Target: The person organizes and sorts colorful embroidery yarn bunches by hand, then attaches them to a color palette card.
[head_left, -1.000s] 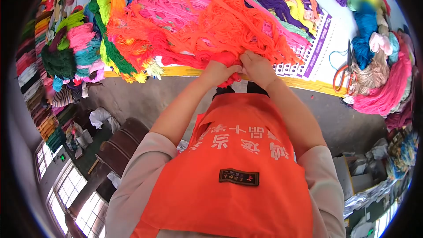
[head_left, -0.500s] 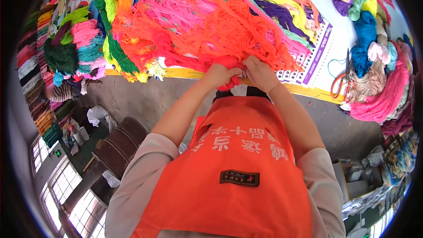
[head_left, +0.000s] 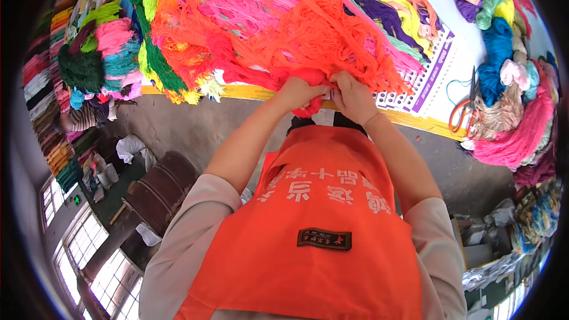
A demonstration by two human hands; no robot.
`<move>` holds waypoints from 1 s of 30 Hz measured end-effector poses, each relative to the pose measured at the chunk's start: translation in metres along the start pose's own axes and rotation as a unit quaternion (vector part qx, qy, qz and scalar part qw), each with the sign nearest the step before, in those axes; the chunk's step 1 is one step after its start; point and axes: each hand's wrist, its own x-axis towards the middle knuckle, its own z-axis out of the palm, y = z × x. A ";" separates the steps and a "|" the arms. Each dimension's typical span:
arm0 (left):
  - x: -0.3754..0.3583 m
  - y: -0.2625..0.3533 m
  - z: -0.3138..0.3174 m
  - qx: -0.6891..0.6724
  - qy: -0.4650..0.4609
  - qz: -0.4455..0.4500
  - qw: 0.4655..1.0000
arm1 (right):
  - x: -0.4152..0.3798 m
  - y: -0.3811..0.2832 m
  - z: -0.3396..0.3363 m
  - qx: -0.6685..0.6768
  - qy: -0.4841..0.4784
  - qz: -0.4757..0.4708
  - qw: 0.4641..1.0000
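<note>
The left hand [head_left: 294, 93] is mostly closed, with its fingers wrapped around a bunch of red thread [head_left: 309, 74]. The red thread bulges over the hand and a lump of it hangs down below, just past the yellow edge of the table [head_left: 249, 92]. The right hand [head_left: 354, 99] is right beside it, with its fingers bent in close to the red thread. I can't tell how tightly it pinches, or what the tiny pale bit between the two hands is.

The red thread sits by a big, messy pile of orange-red thread [head_left: 308, 34], with pink thread [head_left: 243, 9] mixed in behind. The strands look loose and all crossed over. If a hand pulls hard or fast, they could catch on each other and make a knot, or one thin strand could snap. If the left hand opens too much, the lump could slip off the edge and drop toward the floor [head_left: 195, 118].

The pile also reaches the white cards with holes [head_left: 435, 77], so a big tug could drag them crooked. The scissors [head_left: 472, 92] lie farther off, touching the tan thread [head_left: 501, 115]. If that thread gets pulled, they could slide too.
</note>
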 end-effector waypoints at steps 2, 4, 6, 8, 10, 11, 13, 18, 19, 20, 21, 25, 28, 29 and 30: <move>-0.002 0.003 0.000 0.013 0.002 0.000 1.000 | 0.001 0.001 0.004 -0.020 0.003 0.005 1.000; -0.003 0.004 0.000 0.026 0.004 0.004 1.000 | 0.002 0.003 0.006 -0.043 0.007 0.009 0.999; -0.007 0.002 -0.004 0.022 -0.007 0.049 0.999 | 0.002 0.004 0.006 -0.063 -0.006 0.015 0.998; -0.007 0.002 -0.004 0.005 -0.012 0.051 0.999 | 0.004 0.006 0.009 -0.075 -0.001 0.019 0.997; -0.008 0.001 -0.003 -0.012 -0.017 0.049 0.999 | 0.003 0.007 0.010 -0.085 0.001 0.022 0.996; -0.008 0.000 -0.002 -0.005 -0.003 0.003 1.000 | 0.002 0.007 0.011 -0.062 0.027 0.036 0.997; -0.011 -0.008 -0.001 0.002 0.014 -0.046 0.999 | -0.002 0.000 0.012 -0.034 0.052 0.048 0.997; -0.014 -0.028 0.003 -0.190 0.005 -0.036 0.981 | -0.050 -0.048 0.005 0.377 0.106 0.408 0.824; -0.014 -0.028 0.003 -0.188 0.004 -0.036 0.982 | -0.054 -0.052 0.003 0.553 0.040 0.521 0.649; -0.013 -0.028 0.004 -0.198 -0.007 -0.025 0.980 | -0.052 -0.053 0.006 0.553 0.043 0.520 0.650; -0.012 -0.026 0.004 -0.209 -0.016 -0.014 0.978 | -0.046 -0.052 0.013 0.648 0.077 0.536 0.536; -0.020 -0.019 -0.007 -0.129 -0.047 -0.039 0.990 | -0.035 -0.043 0.039 0.714 0.169 0.519 0.439; -0.024 -0.024 -0.009 0.167 0.034 0.025 0.985 | -0.040 -0.044 0.044 0.689 0.196 0.503 0.484; -0.021 -0.030 -0.011 0.301 0.070 0.028 0.951 | -0.039 -0.045 0.043 0.674 0.206 0.511 0.492; -0.023 -0.025 -0.013 0.430 0.106 0.031 0.896 | -0.037 -0.046 0.043 0.661 0.216 0.516 0.500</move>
